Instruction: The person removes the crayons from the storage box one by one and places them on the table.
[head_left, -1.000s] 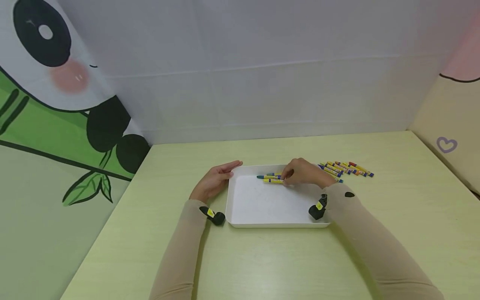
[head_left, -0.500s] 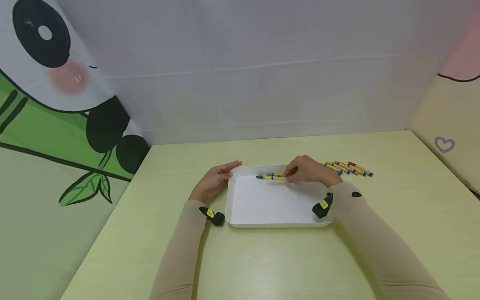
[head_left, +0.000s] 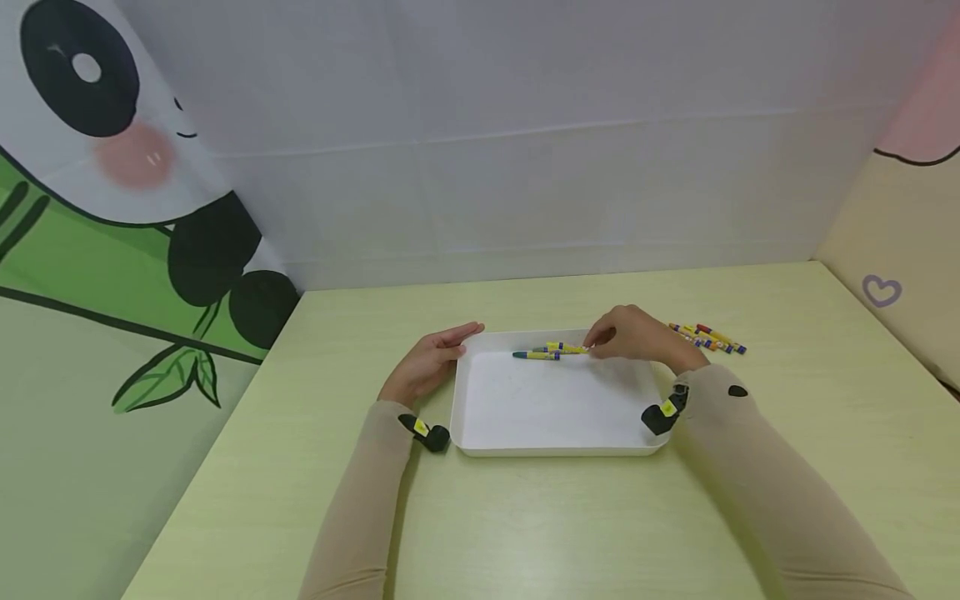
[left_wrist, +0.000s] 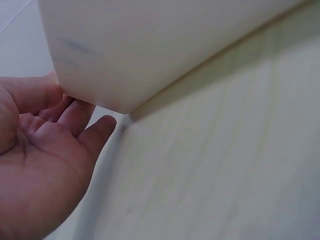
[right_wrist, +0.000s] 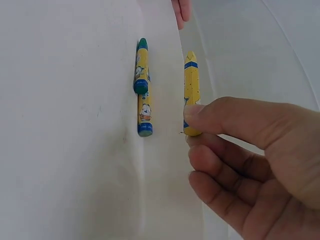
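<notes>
A white tray lies on the table, its back left corner between the thumb and fingers of my left hand. In the left wrist view, the thumb meets the tray's edge while other fingers pass behind it. My right hand pinches the blunt end of a yellow crayon between thumb and fingers, over the tray's far side. Beside it in the tray, a dark green crayon overlaps a second crayon with a grey-green end. Both lie along the far wall.
Several more crayons, one with a red tip, lie in a loose pile on the table right of the tray, partly behind the right hand. A pale cloth wall stands behind the table; printed panels flank it.
My right hand has shifted right and slightly back with the yellow crayon, which moved from in front of the green crayon to behind it. My left hand stays at the tray corner.
</notes>
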